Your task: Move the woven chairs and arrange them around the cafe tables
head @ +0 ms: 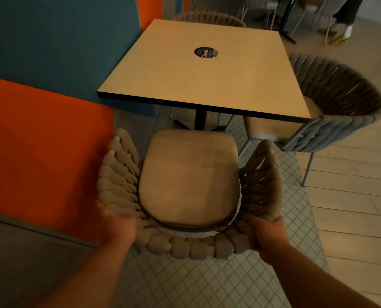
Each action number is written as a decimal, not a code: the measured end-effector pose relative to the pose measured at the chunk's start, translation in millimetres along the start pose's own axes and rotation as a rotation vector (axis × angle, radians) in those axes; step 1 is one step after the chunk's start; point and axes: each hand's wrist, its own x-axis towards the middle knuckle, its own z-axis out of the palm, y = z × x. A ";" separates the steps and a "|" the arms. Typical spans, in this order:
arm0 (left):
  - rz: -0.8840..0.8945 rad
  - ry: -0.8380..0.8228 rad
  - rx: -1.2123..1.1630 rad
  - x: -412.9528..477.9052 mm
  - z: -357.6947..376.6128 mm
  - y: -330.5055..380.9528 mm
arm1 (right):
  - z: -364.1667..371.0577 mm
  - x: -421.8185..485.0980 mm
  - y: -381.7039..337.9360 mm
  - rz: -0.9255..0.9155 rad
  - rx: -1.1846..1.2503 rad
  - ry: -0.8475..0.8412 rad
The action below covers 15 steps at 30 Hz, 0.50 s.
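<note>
A beige woven chair (190,181) with a padded seat stands right below me, facing the near edge of a square cafe table (198,72). My left hand (118,225) grips the left side of its curved woven backrest. My right hand (266,232) grips the right side of the same backrest. A second woven chair (338,103) sits at the table's right side, its seat partly under the tabletop. The back of a third woven chair (209,18) shows past the table's far edge.
An orange and teal wall (40,85) runs along the left, close to the chair and table. A round dark sticker (204,52) lies on the tabletop. More chairs and a person's legs (345,18) are at the far right. Tiled floor (207,281) spreads below.
</note>
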 end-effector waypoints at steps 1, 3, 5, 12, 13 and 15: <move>0.025 0.024 -0.035 1.8 2.2 -1.7 | 1.7 2.1 1.0 -0.006 0.006 0.018; 0.069 0.021 -0.053 1.2 7.4 -3.1 | 3.0 2.1 -2.1 -0.008 -0.001 0.020; 0.076 0.009 -0.078 -3.4 4.9 -1.9 | -0.2 0.0 -1.2 0.015 -0.001 0.013; 0.021 -0.001 -0.099 -3.0 7.7 -16.4 | -12.4 5.9 19.8 0.063 -0.037 0.021; 0.030 -0.003 -0.076 -1.9 8.1 -16.6 | -13.7 6.6 19.5 0.057 -0.039 0.020; 0.030 -0.066 0.002 4.0 5.3 -18.1 | -15.8 6.7 13.5 0.089 -0.038 -0.037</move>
